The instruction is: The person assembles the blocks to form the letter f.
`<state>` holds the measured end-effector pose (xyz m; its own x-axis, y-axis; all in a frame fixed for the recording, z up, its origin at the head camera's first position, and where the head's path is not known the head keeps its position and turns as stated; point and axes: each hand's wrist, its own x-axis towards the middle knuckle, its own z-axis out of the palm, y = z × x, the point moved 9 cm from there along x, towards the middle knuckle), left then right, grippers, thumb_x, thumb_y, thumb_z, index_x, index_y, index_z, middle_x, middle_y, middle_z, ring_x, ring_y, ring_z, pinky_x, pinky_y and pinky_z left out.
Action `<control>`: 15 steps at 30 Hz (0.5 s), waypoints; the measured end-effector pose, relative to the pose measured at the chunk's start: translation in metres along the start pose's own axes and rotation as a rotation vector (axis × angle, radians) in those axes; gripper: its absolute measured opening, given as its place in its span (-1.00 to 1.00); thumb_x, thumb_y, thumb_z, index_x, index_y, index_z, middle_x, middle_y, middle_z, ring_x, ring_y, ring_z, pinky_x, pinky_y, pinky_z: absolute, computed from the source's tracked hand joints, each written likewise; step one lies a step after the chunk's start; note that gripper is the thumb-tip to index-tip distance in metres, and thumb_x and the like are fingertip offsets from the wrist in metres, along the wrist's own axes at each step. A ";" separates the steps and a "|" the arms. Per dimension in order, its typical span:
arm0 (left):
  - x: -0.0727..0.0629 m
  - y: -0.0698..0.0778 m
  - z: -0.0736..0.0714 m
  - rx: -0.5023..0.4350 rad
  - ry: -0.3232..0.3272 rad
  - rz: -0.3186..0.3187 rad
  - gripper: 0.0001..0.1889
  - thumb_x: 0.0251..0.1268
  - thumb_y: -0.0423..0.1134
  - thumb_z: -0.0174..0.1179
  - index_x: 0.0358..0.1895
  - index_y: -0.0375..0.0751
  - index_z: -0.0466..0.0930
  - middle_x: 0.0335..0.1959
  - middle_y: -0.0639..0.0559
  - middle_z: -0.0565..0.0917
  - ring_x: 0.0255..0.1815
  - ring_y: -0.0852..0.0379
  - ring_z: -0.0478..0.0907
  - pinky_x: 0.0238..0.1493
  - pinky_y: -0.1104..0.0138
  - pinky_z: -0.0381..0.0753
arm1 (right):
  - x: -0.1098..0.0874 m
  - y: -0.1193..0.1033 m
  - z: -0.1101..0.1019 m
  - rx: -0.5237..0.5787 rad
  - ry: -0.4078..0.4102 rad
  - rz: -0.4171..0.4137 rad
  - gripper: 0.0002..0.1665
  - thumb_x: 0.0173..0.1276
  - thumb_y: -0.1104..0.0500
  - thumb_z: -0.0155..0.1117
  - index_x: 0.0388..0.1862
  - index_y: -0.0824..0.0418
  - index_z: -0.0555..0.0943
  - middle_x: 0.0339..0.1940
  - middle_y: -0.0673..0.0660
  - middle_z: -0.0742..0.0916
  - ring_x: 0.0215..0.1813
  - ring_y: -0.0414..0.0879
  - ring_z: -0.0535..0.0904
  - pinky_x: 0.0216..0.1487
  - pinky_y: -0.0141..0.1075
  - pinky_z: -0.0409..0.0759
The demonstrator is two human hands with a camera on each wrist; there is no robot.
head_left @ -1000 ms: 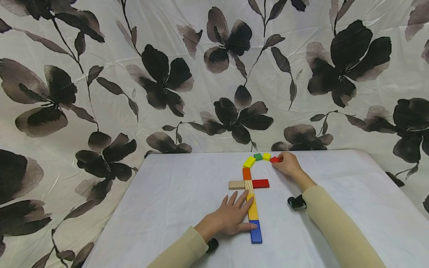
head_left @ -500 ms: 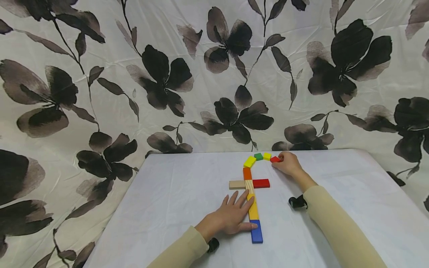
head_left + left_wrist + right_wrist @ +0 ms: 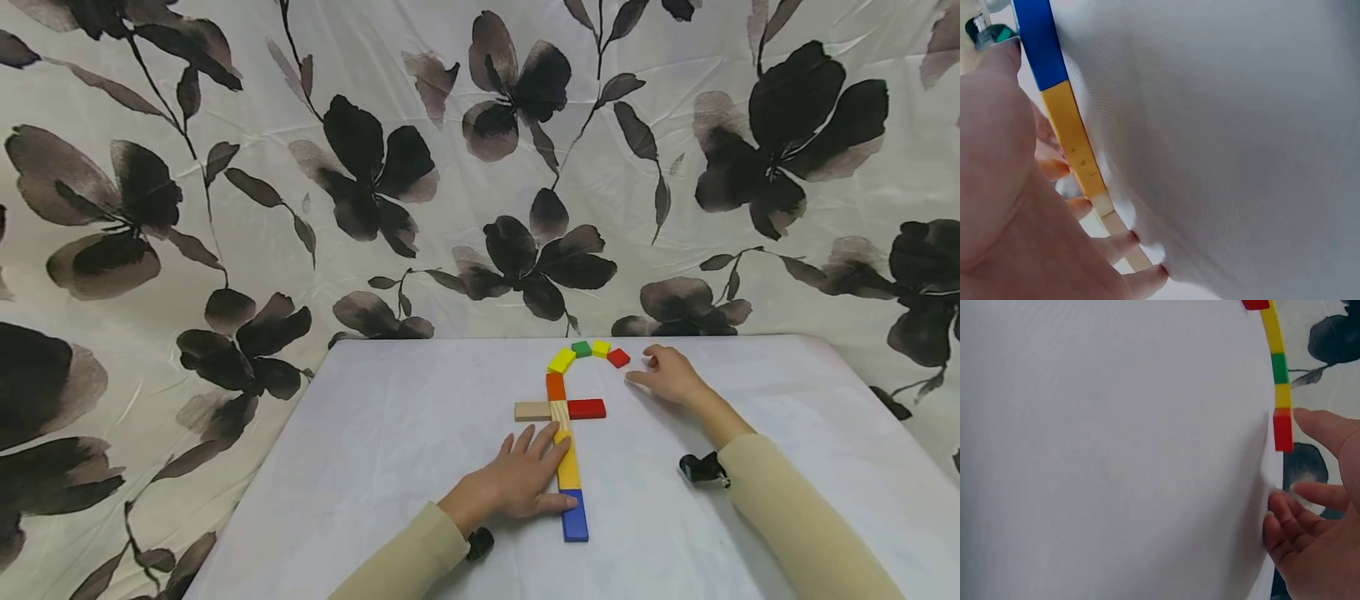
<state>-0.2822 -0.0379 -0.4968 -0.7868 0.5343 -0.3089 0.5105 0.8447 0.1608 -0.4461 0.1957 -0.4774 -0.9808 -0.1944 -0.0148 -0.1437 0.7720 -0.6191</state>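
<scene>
In the head view my left hand (image 3: 517, 483) rests with spread, straight fingers over a line of flat blocks. Its fingertips touch the long yellow block (image 3: 569, 467) and its thumb lies on the blue block (image 3: 575, 521). My right hand (image 3: 671, 375) holds nothing and stands just right of the small red block (image 3: 618, 357), thumb and fingers apart. That red block ends a curve of a yellow block (image 3: 601, 348), a green block (image 3: 582, 349), another yellow block (image 3: 561, 360) and an orange block (image 3: 555, 387). In the right wrist view the red block (image 3: 1283, 430) shows beside the thumb.
A pale wooden block (image 3: 532, 411) and a longer red block (image 3: 587, 408) stick out sideways from a striped wooden block (image 3: 559, 415). All lie on a white-covered table (image 3: 405, 417). Behind its far edge hangs a floral cloth (image 3: 420, 250).
My right hand has let go of the small red block and drawn back to the right. The red block stays at the curve's end. My left hand keeps its place on the blocks.
</scene>
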 end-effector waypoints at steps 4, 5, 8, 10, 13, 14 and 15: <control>-0.002 -0.001 -0.004 -0.031 0.028 0.001 -0.07 0.37 0.44 0.05 0.66 0.07 0.04 0.71 0.03 -0.14 0.65 -0.21 0.00 0.53 -0.23 0.10 | -0.010 0.003 -0.004 -0.033 -0.040 -0.030 -0.21 0.46 -0.03 0.29 0.33 0.60 0.37 0.14 0.55 0.58 0.17 0.38 0.50 0.27 0.24 0.46; -0.002 -0.002 -0.005 -0.033 0.041 0.004 -0.09 0.37 0.43 0.06 0.66 0.07 0.06 0.71 0.02 -0.13 0.64 -0.20 0.02 0.53 -0.22 0.11 | -0.012 0.003 -0.006 -0.044 -0.048 -0.038 -0.21 0.47 -0.03 0.28 0.33 0.60 0.37 0.14 0.56 0.58 0.17 0.38 0.50 0.27 0.25 0.46; -0.004 -0.009 -0.007 -0.028 0.101 0.014 -0.15 0.41 0.41 0.03 0.63 0.08 0.13 0.69 0.00 -0.04 0.61 -0.16 0.10 0.52 -0.21 0.15 | -0.022 0.002 -0.011 -0.071 -0.058 -0.067 -0.24 0.48 -0.01 0.25 0.31 0.62 0.38 0.11 0.57 0.58 0.16 0.41 0.50 0.23 0.27 0.47; -0.006 -0.016 -0.008 -0.009 0.153 0.021 -0.20 0.45 0.38 0.00 0.62 0.07 0.17 0.66 -0.02 0.06 0.58 -0.13 0.17 0.50 -0.19 0.19 | -0.029 0.004 -0.015 -0.084 -0.055 -0.085 -0.26 0.48 0.01 0.25 0.29 0.63 0.39 0.09 0.57 0.58 0.14 0.41 0.52 0.19 0.27 0.49; -0.011 -0.029 -0.012 0.006 0.222 0.007 -0.27 0.50 0.33 0.00 0.59 0.07 0.23 0.60 0.00 0.21 0.54 -0.10 0.23 0.49 -0.16 0.23 | -0.040 0.007 -0.020 -0.087 -0.050 -0.103 -0.29 0.48 0.03 0.25 0.26 0.64 0.41 0.05 0.57 0.58 0.08 0.41 0.55 0.13 0.25 0.52; -0.014 -0.033 -0.014 0.004 0.242 0.000 -0.28 0.51 0.31 0.00 0.58 0.07 0.25 0.58 0.00 0.25 0.53 -0.10 0.25 0.49 -0.15 0.24 | -0.044 0.009 -0.022 -0.091 -0.047 -0.109 -0.30 0.48 0.03 0.25 0.25 0.64 0.41 0.05 0.57 0.58 0.06 0.40 0.56 0.11 0.24 0.53; -0.016 -0.038 -0.016 -0.004 0.259 -0.010 -0.30 0.51 0.30 0.01 0.57 0.06 0.27 0.56 0.00 0.28 0.52 -0.10 0.26 0.49 -0.14 0.25 | -0.047 0.011 -0.024 -0.094 -0.044 -0.114 -0.31 0.48 0.04 0.25 0.24 0.64 0.42 0.04 0.57 0.58 0.04 0.40 0.57 0.09 0.24 0.54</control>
<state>-0.2942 -0.0779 -0.4825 -0.8545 0.5159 -0.0600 0.5016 0.8497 0.1629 -0.4045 0.2277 -0.4646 -0.9509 -0.3093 0.0156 -0.2679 0.7962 -0.5425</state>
